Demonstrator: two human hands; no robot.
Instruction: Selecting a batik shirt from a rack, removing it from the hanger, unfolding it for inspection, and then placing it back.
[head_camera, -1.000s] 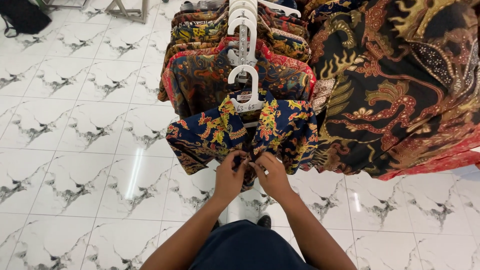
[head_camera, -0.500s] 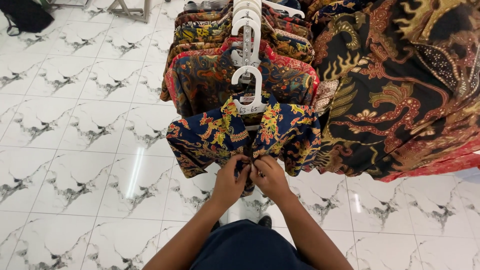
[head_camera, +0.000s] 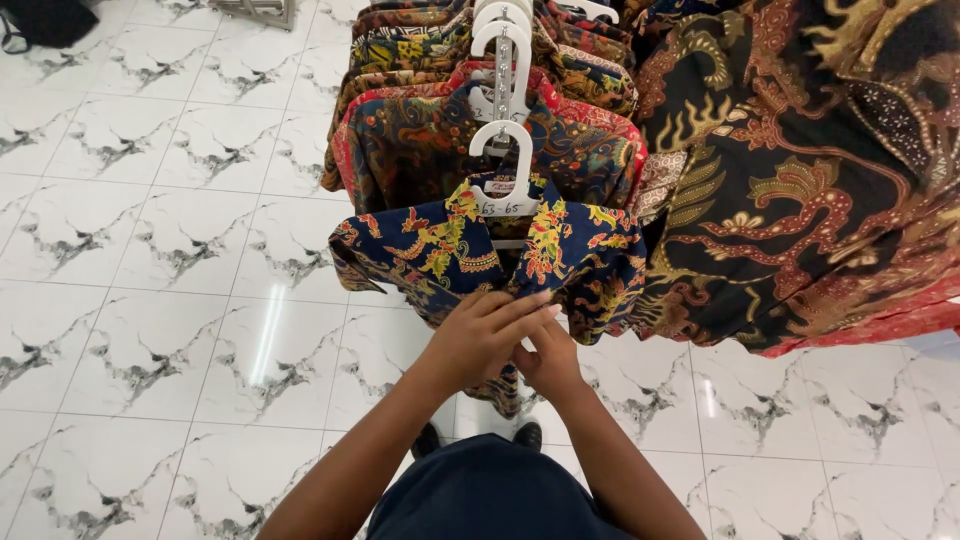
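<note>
The landmark here is the white plastic hanger (head_camera: 505, 170) at the front of the rack; all places are given from it.

Far to the left of the hanger there is only the white marble-pattern tile floor (head_camera: 150, 300). Directly under the hanger hangs the dark blue short-sleeved shirt with yellow, red and green flower print (head_camera: 440, 250), its collar open on both sides of the hanger neck.

Below the hanger, at the front placket of this shirt, the left hand (head_camera: 480, 335) lies flat over the cloth with the fingers stretched to the right. Just to the right of it and a little lower, the right hand (head_camera: 548, 362) is closed in a pinch on the shirt front. The two hands are together, touching, with the left partly covering the right. I cannot tell if a button is between the fingers, because it is hidden.

To do this step well, I judge that one hand should keep the cloth flat and tight while the other works with the fingertips only, so that the shirt does not slip from the hanger shoulders.

Behind the hanger more patterned shirts in red and brown (head_camera: 440, 130) hang on similar hangers. To the right of it hangs a large black cloth with gold and red ornaments (head_camera: 800, 180).
</note>
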